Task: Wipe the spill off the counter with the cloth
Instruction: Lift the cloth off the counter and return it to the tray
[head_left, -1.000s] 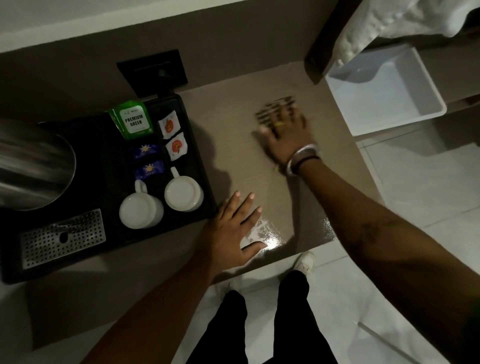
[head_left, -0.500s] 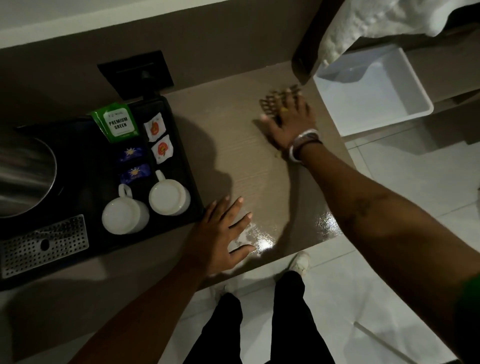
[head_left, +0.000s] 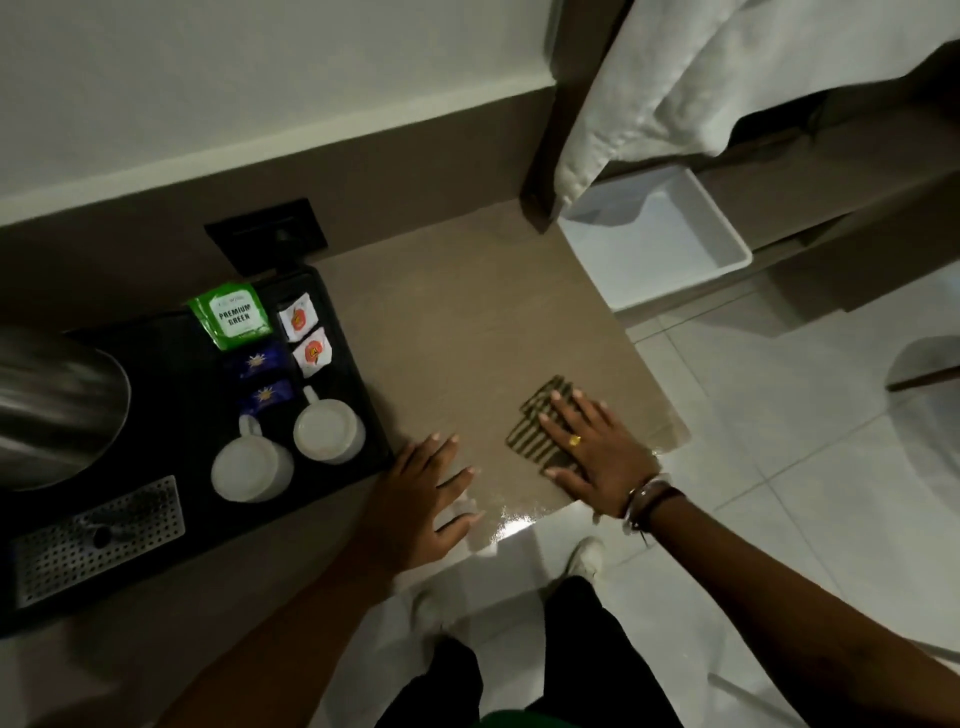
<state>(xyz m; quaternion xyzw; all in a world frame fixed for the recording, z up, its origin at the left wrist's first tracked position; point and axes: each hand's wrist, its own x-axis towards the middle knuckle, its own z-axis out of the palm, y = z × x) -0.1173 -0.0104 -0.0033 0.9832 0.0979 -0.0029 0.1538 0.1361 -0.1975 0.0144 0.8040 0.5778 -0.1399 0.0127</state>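
A striped brown cloth (head_left: 535, 431) lies flat on the beige counter (head_left: 467, 322), near its front right corner. My right hand (head_left: 592, 447) presses down on it with fingers spread, covering its right part. My left hand (head_left: 421, 499) rests flat on the counter's front edge, fingers apart, holding nothing. A wet, shiny patch of spill (head_left: 511, 519) glistens at the front edge between the two hands. More wetness (head_left: 670, 441) shows at the counter's right corner.
A black tray (head_left: 358, 374) to the left holds two white cups (head_left: 327, 431), tea and sugar sachets (head_left: 231, 314), a steel kettle (head_left: 52, 405) and a drip grate. A white bin (head_left: 660, 239) stands right of the counter; a white towel (head_left: 727, 67) hangs above it.
My right hand has dragged the cloth from the far side of the counter toward me, to the front right corner. My left hand has stayed at the front edge.
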